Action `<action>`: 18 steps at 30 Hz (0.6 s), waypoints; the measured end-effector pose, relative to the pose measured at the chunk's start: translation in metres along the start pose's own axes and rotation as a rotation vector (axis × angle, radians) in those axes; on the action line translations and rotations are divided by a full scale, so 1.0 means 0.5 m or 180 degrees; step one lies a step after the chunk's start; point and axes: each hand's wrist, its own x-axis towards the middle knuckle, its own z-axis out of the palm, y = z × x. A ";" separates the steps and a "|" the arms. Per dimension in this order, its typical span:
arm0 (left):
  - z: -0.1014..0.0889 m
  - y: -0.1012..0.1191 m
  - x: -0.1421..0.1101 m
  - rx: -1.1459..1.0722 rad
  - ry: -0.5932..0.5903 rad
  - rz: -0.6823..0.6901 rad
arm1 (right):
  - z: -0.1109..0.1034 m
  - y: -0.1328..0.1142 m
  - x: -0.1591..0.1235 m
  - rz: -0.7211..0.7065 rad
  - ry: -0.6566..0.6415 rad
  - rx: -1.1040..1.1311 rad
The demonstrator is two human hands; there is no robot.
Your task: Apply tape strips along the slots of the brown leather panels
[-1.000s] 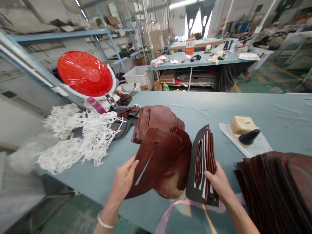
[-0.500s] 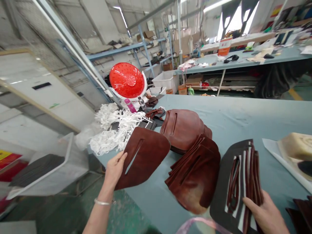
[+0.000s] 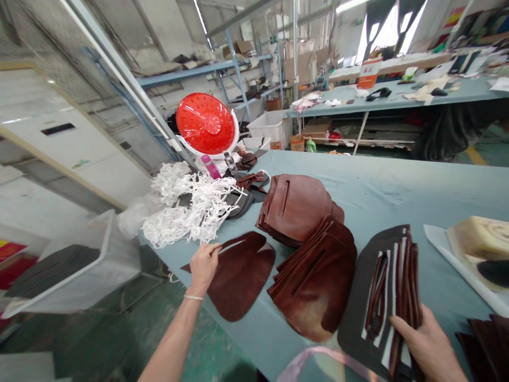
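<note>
My left hand pinches the upper edge of a dark brown leather piece with a long slit. The piece hangs over the table's left edge area, its upper part folded along the slit. My right hand grips a bundle of brown leather strips, some with white edging, lying on a dark grey rounded panel. Between my hands lies a fanned stack of dark brown slit leather pieces. Behind it sits a lighter brown stack of similar shape.
A heap of white strips lies at the table's left edge, near a red perforated basket and a pink bottle. A white bin stands lower left. At right are a cream-coloured block and more brown pieces.
My left hand has moved slightly up and right. The leather piece in it has dropped lower and folded along its slit. My right hand keeps its grip on the strips.
</note>
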 end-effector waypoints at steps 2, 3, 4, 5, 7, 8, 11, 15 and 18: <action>0.011 0.002 -0.008 -0.0021 -0.0042 0.0139 | 0.001 0.003 0.000 0.0030 0.0007 0.0008; 0.013 -0.003 -0.006 -0.0007 -0.0028 0.0165 | 0.002 0.004 -0.001 0.0034 0.0006 0.0036; 0.013 -0.012 0.001 0.0025 0.0017 0.0156 | 0.002 0.005 -0.001 0.0034 0.0009 0.0064; 0.011 -0.025 0.013 0.0071 0.0078 0.0118 | 0.003 0.006 -0.001 0.0038 0.0008 0.0090; 0.003 -0.059 0.050 0.0172 0.0191 0.0006 | 0.005 0.007 -0.002 0.0046 0.0028 0.0111; -0.002 -0.077 0.072 0.0216 0.0220 -0.0055 | 0.006 0.007 -0.003 0.0044 0.0037 0.0119; -0.012 -0.117 0.132 0.0308 0.0195 -0.0212 | 0.009 0.004 -0.004 0.0000 0.0015 0.0205; 0.021 -0.116 0.133 0.0381 -0.0053 -0.0451 | 0.013 -0.001 -0.006 -0.0029 0.0023 0.0233; 0.084 -0.086 0.060 0.0325 -0.0889 -0.0511 | 0.016 0.001 -0.007 -0.0098 0.0045 0.0257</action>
